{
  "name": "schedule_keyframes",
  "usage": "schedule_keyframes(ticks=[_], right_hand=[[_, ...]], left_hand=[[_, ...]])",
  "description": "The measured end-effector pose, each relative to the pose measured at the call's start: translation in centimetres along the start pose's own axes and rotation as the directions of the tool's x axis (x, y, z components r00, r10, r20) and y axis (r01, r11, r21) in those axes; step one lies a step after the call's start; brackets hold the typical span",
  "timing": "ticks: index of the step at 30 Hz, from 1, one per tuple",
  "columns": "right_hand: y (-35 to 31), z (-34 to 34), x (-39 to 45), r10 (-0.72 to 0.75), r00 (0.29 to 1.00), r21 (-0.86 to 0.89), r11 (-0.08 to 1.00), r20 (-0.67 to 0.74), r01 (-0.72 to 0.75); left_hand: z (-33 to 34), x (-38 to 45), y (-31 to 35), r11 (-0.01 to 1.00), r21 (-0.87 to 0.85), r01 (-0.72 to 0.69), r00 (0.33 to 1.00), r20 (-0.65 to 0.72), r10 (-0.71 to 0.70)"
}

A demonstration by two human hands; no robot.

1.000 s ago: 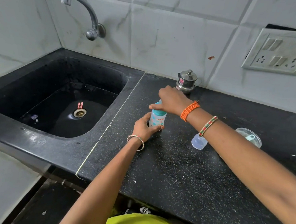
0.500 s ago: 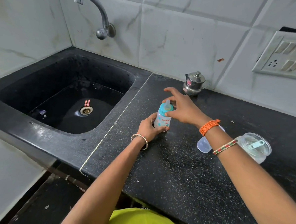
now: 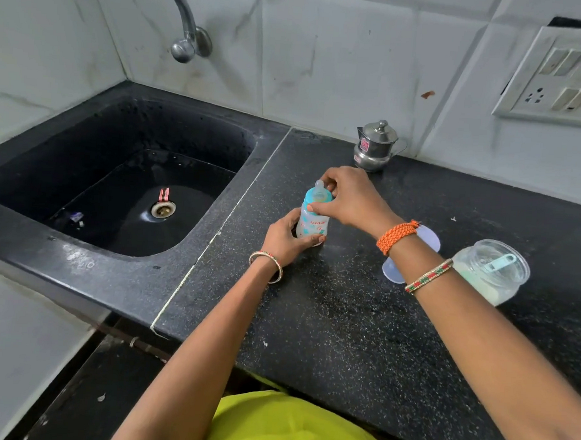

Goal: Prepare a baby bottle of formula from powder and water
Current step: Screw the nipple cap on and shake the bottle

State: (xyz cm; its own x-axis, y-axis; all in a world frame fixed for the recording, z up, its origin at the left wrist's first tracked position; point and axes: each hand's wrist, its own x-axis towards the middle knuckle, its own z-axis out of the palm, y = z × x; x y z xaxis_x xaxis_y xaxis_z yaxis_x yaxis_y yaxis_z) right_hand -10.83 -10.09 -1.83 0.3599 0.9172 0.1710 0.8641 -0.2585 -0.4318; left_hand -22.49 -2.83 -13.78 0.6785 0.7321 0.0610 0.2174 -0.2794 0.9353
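A small baby bottle (image 3: 312, 223) with a teal collar and a clear teat stands upright on the black counter (image 3: 327, 324). My left hand (image 3: 286, 238) wraps around its lower body. My right hand (image 3: 353, 198) grips the teal collar from the right, fingers and thumb around it. A clear jar of white powder (image 3: 490, 271) with a teal scoop inside sits open at the right. The bottle's clear cap (image 3: 393, 275) lies on the counter, partly hidden behind my right wrist.
A small lidded steel pot (image 3: 375, 146) stands at the back by the tiled wall. A black sink (image 3: 114, 182) with a tap (image 3: 179, 19) above it fills the left. A switchboard (image 3: 559, 76) is on the wall at the right.
My right hand opened off the bottle top half a second ago and has now closed again around the teal collar. My left hand kept holding the bottle's base.
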Motion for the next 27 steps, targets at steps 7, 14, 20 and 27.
schedule_keyframes(ticks=[7,14,20,27], right_hand=[[0.4,-1.1,-0.1,-0.085,0.995,0.134,0.988,0.057,0.077],[1.1,-2.0,1.0,-0.100,0.979,0.153,0.986,0.176,0.074],[0.8,-1.5,1.4,-0.065,0.973,0.101,0.994,0.223,0.043],[0.2,-1.1,2.5,-0.063,0.953,-0.051,0.995,0.295,0.081]], left_hand=[[-0.1,0.2,0.0,1.000,-0.016,0.022,0.999,0.024,-0.022],[-0.1,0.1,0.0,1.000,0.004,0.018,0.999,0.031,-0.019],[-0.1,0.1,-0.1,1.000,0.008,0.030,0.999,0.024,-0.030],[0.0,0.2,-0.1,0.999,0.000,0.032,0.999,0.021,-0.032]])
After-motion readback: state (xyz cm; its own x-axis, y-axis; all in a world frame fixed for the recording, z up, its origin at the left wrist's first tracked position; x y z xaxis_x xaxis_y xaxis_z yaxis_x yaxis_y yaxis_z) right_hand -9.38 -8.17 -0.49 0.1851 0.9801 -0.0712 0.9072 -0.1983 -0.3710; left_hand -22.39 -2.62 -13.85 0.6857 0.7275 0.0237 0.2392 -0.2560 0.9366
